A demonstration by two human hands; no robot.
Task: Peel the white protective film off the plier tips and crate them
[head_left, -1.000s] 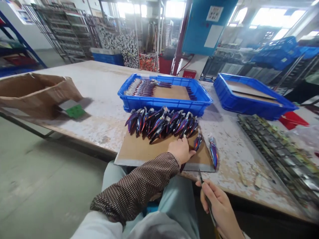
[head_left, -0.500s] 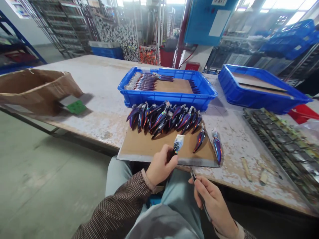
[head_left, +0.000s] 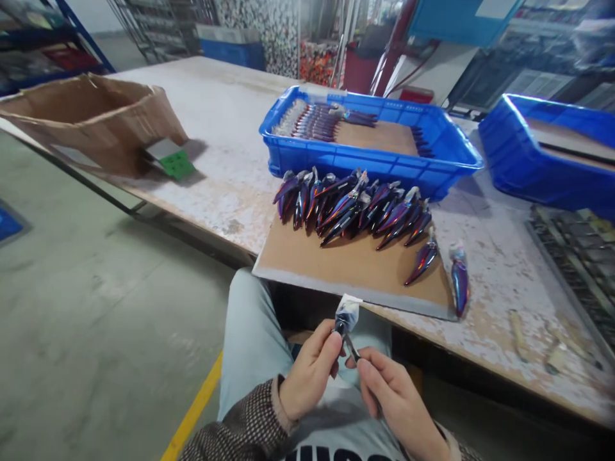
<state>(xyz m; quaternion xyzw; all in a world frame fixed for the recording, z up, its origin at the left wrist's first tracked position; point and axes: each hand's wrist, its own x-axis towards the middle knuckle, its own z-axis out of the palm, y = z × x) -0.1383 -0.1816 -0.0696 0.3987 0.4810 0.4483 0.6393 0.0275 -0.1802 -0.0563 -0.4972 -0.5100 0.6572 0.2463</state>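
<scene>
1. The left hand (head_left: 312,368) pinches a small dark piece (head_left: 346,312) with a cloudy, whitish end. The thumb and fingers are together on it. Most of its body is hidden in the hand.
2. The piece is up over the person's lap, just off the front edge of the table (head_left: 225,211). It is probably held there so it is close and easy to see.
3. The whitish end pokes up and away from the fist. This seems to leave that end bare, so the tool can get near it.
4. The right hand (head_left: 396,394) holds a thin tool (head_left: 352,349), with the thumb and fingers squeezed around it. Its tip is right by the piece, but I can't tell if they touch.
5. A pile of shiny fish shapes (head_left: 353,208) lies along the far side of a cardboard sheet (head_left: 307,262). The sheet perhaps keeps them from getting scratched, and the pile is near enough to grab.
6. One fish shape (head_left: 421,262) lies alone on the sheet, and another one (head_left: 460,285) lies at its right edge.
7. Behind the pile, a blue tray (head_left: 307,155) has more shapes in neat rows, maybe so they don't get mixed up.
8. Both hands are low and close together. The left thumb is on top, and the right fingers are curled in.
</scene>
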